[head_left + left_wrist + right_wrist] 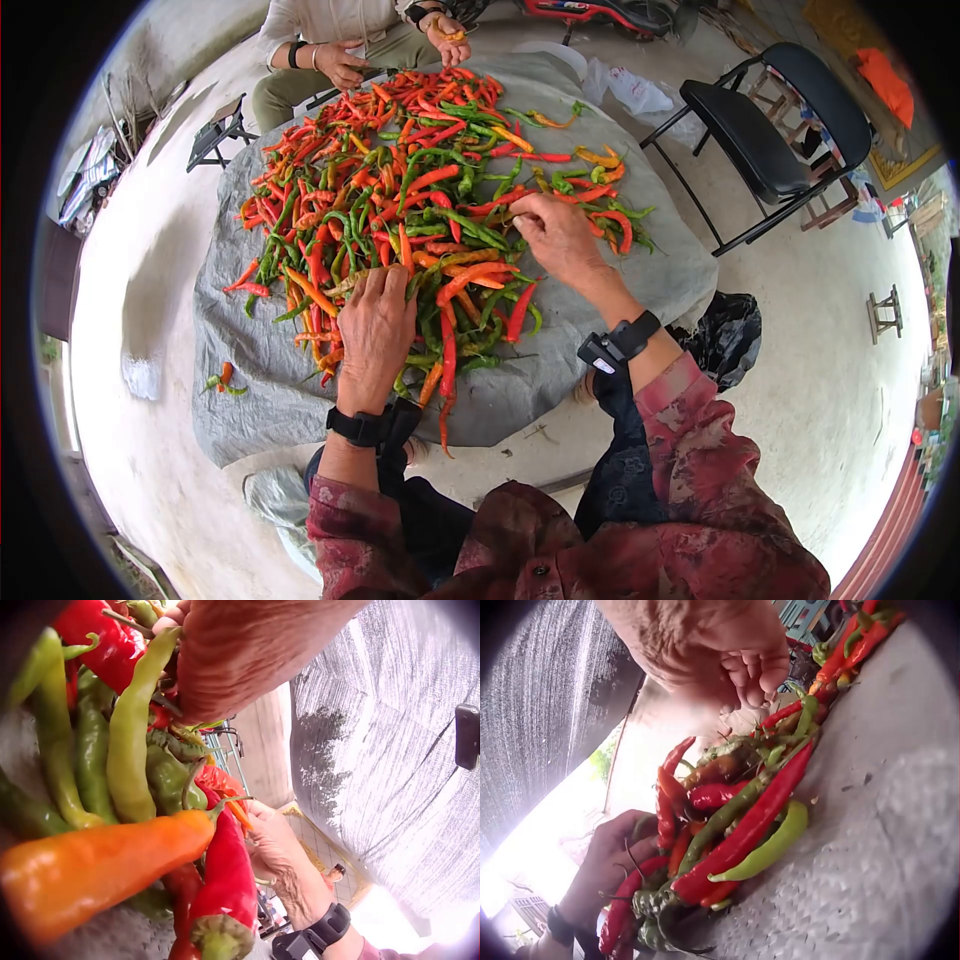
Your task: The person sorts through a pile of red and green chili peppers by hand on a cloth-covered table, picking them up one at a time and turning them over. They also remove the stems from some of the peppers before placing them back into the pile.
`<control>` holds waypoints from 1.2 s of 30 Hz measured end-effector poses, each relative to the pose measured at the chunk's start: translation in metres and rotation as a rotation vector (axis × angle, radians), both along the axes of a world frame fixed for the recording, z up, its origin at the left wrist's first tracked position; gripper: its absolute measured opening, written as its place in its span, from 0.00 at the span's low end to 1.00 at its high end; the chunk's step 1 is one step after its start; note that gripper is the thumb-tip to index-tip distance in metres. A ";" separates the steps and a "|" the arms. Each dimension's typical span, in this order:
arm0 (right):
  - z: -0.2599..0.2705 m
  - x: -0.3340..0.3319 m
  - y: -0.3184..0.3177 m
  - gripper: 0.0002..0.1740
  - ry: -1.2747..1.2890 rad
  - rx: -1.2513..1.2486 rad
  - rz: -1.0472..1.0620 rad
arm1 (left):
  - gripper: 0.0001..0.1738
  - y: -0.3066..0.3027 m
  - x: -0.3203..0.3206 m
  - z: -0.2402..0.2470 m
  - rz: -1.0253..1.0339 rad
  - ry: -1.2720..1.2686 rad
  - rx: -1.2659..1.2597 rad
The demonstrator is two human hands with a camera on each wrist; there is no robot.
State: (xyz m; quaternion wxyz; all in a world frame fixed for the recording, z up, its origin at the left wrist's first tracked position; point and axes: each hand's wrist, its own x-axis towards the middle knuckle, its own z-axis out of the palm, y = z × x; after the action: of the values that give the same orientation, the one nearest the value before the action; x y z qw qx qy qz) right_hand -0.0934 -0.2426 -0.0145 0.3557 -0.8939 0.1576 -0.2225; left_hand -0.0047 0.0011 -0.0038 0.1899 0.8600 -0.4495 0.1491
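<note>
A heap of red, green and orange chili peppers (400, 190) lies on a grey cloth. My left hand (375, 320) reaches into its near side, fingers bent down around a chili pepper among the stems. In the left wrist view, a pale green chili (135, 727) and an orange chili (112, 862) lie close to that hand. My right hand (565, 235) is at the heap's right side, thumb and forefinger pinching the end of a red chili (497, 203). Its other fingers (754, 679) are curled in the right wrist view, above more chilies; the pinching fingertips are hidden there.
The grey cloth (620, 310) hangs over the table's edge. Across the table, a seated person's hand (448, 40) holds something small and orange. A black folding chair (750, 150) stands at the right; a black plastic bag (725, 340) lies near my right forearm. A few chilies (228, 380) lie apart at left.
</note>
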 end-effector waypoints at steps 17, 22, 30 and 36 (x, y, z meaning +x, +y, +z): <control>-0.017 0.039 0.007 0.10 0.072 -0.581 -0.066 | 0.18 0.010 -0.003 0.002 -0.001 0.079 -0.077; 0.004 0.016 -0.021 0.07 -0.029 -0.240 -0.164 | 0.20 0.007 -0.007 0.009 0.035 -0.037 -0.142; 0.019 -0.020 -0.028 0.11 -0.299 0.645 0.032 | 0.23 -0.016 -0.033 0.012 -0.359 -0.092 -0.126; 0.027 -0.033 -0.020 0.17 -0.091 0.819 0.213 | 0.21 -0.035 -0.032 -0.003 -0.211 -0.106 0.095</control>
State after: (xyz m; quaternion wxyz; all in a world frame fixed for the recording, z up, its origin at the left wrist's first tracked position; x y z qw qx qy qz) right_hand -0.1263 -0.2631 0.0123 0.7090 -0.6794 0.1240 -0.1426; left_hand -0.0368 -0.0340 -0.0069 0.1393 0.8069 -0.5536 0.1520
